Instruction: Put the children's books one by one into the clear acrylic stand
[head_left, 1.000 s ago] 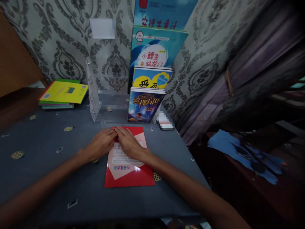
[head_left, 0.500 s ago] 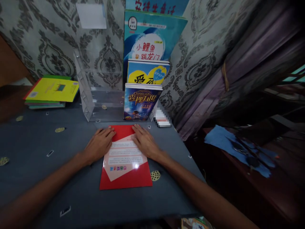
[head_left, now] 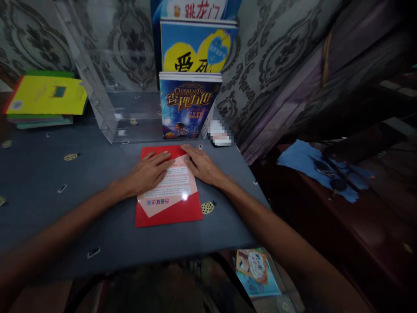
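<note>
A red booklet [head_left: 169, 208] with a pale pink printed panel lies flat on the dark grey table [head_left: 65, 208]. My left hand [head_left: 148, 171] rests on its upper left part, fingers stretched flat. My right hand [head_left: 202, 165] lies flat at its upper right corner, fingers extended and partly on the table. Just behind the booklet a dark blue picture book [head_left: 187, 108] stands upright in a clear acrylic rack [head_left: 110, 108], with a blue and yellow book [head_left: 198, 50] behind it.
A stack of yellow and green books [head_left: 44, 98] lies at the table's far left. Patterned wallpaper backs the rack. To the right hangs a curtain, beside a dark side surface with blue cloth [head_left: 312, 167]. A colourful booklet [head_left: 256, 271] lies on the floor below the table's front edge.
The view has tilted down and come closer. My left hand slid from the booklet's left edge onto its upper part; my right hand stays at the top right corner.
</note>
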The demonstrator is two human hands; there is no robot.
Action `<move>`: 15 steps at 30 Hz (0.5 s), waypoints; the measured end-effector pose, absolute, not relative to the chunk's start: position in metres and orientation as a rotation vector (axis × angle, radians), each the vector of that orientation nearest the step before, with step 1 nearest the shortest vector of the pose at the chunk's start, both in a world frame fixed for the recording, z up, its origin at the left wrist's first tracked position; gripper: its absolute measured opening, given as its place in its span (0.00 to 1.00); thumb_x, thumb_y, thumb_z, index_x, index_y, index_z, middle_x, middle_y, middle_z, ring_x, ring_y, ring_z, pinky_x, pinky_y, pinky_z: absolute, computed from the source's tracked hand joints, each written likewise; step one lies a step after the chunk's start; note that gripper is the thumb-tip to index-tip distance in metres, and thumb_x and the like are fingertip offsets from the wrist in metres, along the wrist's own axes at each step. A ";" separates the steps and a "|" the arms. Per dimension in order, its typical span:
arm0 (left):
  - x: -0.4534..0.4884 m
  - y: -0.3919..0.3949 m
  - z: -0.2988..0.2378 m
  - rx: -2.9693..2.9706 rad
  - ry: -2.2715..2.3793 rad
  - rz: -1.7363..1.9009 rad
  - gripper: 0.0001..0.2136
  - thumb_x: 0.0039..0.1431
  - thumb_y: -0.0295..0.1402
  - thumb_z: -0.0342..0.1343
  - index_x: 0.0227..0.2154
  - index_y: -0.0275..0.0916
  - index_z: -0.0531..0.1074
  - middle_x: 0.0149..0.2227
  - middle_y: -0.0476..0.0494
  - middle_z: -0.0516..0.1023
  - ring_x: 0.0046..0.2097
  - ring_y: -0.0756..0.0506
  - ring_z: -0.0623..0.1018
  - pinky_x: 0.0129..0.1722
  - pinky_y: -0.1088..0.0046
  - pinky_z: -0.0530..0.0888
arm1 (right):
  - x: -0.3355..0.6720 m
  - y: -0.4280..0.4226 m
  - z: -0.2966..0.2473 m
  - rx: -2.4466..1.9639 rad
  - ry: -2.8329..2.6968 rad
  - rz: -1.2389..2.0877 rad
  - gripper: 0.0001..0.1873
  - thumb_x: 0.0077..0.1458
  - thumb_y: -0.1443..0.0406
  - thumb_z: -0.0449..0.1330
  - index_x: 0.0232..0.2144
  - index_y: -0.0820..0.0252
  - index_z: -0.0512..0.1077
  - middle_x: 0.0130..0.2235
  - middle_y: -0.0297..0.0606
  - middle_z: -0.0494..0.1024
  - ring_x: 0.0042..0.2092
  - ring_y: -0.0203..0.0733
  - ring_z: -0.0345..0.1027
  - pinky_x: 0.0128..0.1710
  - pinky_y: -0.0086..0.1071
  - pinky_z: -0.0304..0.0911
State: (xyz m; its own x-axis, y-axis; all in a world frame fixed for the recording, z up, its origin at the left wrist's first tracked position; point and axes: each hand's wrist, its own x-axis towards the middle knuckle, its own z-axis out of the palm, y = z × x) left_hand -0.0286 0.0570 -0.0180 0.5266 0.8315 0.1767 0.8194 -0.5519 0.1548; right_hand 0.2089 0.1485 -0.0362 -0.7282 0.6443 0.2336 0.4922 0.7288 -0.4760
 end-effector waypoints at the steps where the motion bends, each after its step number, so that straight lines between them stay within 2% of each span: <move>1: -0.023 0.056 -0.018 2.709 1.411 0.349 0.21 0.72 0.32 0.40 0.64 0.38 0.64 0.67 0.35 0.65 0.69 0.38 0.63 0.67 0.47 0.59 | 0.209 0.149 -0.036 -0.877 -2.550 0.553 0.28 0.67 0.65 0.47 0.68 0.61 0.57 0.68 0.46 0.64 0.71 0.49 0.53 0.69 0.55 0.52; 5: -0.004 0.046 -0.014 2.741 1.224 0.254 0.23 0.69 0.28 0.44 0.65 0.41 0.63 0.68 0.37 0.63 0.70 0.38 0.60 0.68 0.48 0.57 | 0.208 0.150 -0.037 -0.884 -2.565 0.563 0.28 0.68 0.66 0.47 0.67 0.65 0.57 0.68 0.48 0.63 0.71 0.48 0.51 0.70 0.53 0.50; 10: 0.013 0.026 -0.004 2.768 0.995 0.187 0.26 0.66 0.23 0.47 0.65 0.46 0.64 0.70 0.40 0.60 0.72 0.39 0.55 0.69 0.48 0.52 | 0.208 0.150 -0.037 -0.877 -2.572 0.545 0.27 0.68 0.66 0.47 0.67 0.63 0.58 0.69 0.47 0.62 0.71 0.49 0.52 0.70 0.53 0.50; 15: 0.020 0.011 0.004 2.792 0.808 0.132 0.24 0.68 0.27 0.49 0.65 0.49 0.63 0.70 0.39 0.60 0.71 0.39 0.57 0.69 0.47 0.51 | 0.208 0.148 -0.035 -0.874 -2.588 0.523 0.27 0.68 0.65 0.46 0.67 0.64 0.58 0.69 0.49 0.62 0.71 0.49 0.51 0.69 0.55 0.49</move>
State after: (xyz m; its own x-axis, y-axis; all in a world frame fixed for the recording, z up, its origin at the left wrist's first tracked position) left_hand 0.0198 0.0112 0.0036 0.8439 0.5361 0.0220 0.5153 -0.8212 0.2453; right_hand 0.2082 0.1476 -0.0348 -0.7448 0.6322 0.2135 0.4997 0.7405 -0.4494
